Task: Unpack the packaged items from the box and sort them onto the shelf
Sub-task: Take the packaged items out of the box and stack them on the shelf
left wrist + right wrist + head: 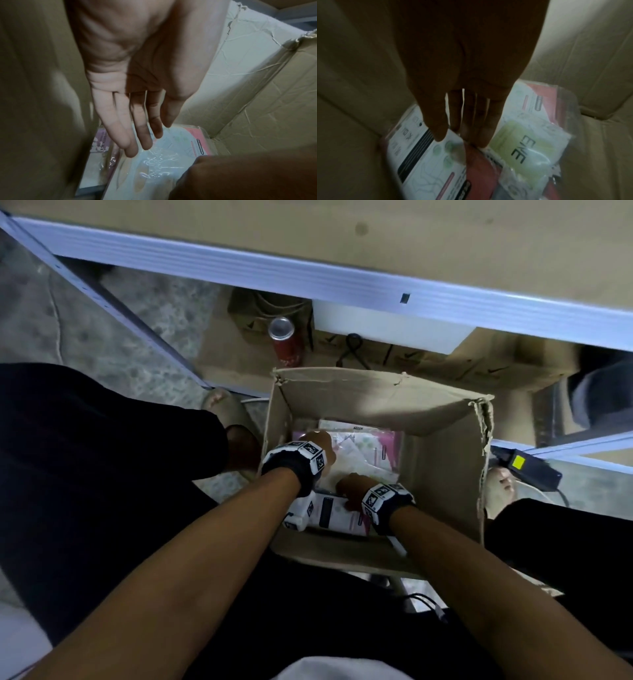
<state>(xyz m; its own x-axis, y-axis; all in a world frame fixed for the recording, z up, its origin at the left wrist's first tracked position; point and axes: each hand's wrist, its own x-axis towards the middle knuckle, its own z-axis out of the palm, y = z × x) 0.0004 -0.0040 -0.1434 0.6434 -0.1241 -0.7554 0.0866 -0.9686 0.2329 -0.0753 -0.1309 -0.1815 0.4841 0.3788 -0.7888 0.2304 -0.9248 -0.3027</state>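
Observation:
An open cardboard box [442,453] stands on the floor between my legs, below the shelf [308,273] with its pale metal rail. Several plastic-wrapped white and pink packages [363,446] lie flat in the box. Both hands reach down inside. My left hand [317,441] [147,135] has straight fingers, its tips on or just above a glossy wrapped package [163,163] by the left wall. My right hand [351,486] [462,135] also points straight down, fingertips at the seam between a white package with black stripes [423,155] and a green "EVE" package [522,147]. Neither hand grips anything.
A red drink can [285,342] stands on flattened cardboard [496,364] under the shelf, beside a white slab [390,328]. A black device with a yellow label [525,465] lies right of the box. My sandalled foot [227,407] is left of it. The box walls closely surround both hands.

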